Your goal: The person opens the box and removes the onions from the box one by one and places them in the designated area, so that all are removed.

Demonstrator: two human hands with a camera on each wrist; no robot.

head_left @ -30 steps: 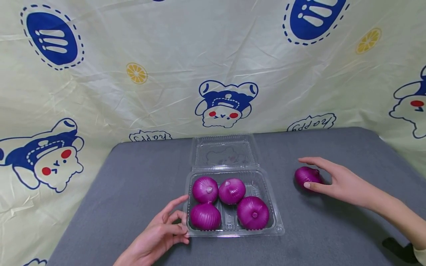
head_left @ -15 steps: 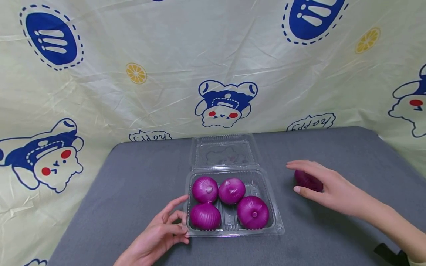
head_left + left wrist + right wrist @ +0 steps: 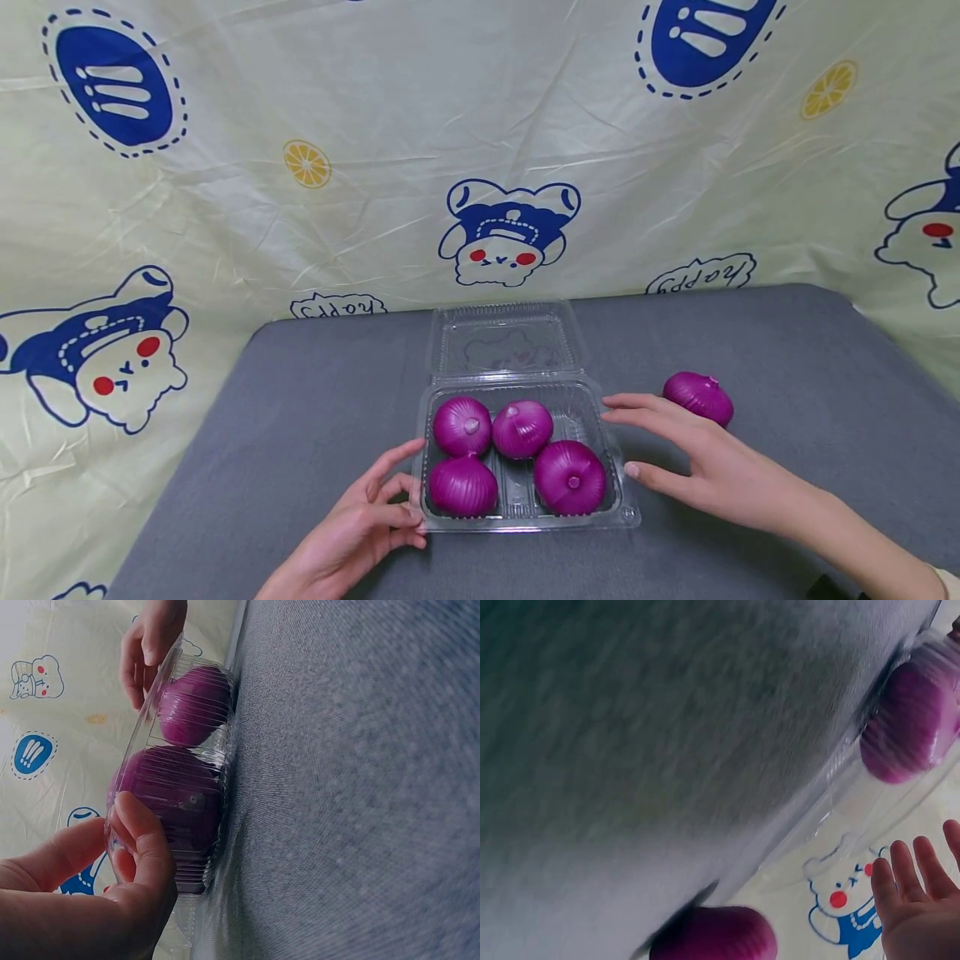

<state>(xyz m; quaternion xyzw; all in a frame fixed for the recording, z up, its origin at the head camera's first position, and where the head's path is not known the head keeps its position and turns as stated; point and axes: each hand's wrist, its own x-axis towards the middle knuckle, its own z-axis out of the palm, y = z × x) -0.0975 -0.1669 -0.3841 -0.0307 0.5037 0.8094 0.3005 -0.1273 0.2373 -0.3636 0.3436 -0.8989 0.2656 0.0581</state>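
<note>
The box (image 3: 525, 527) sits on the table (image 3: 330, 400), and its lid (image 3: 506, 343) lies behind it. In the box are two back onions (image 3: 522, 430) and two front onions (image 3: 570, 478). The left hand (image 3: 360, 523) holds the left edge. The right hand (image 3: 705, 461) is by the right edge; I can't quite tell if it touches. A loose onion (image 3: 697, 397) lies right of the box, just behind the right hand. A cloth (image 3: 375, 92) hangs behind the table.

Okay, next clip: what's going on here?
A person's left hand holds the left edge of a clear container, its lid open, with four purple onions inside. The right hand, holding nothing, is near the container's right side. A fifth onion sits outside it on the gray tabletop.
</note>
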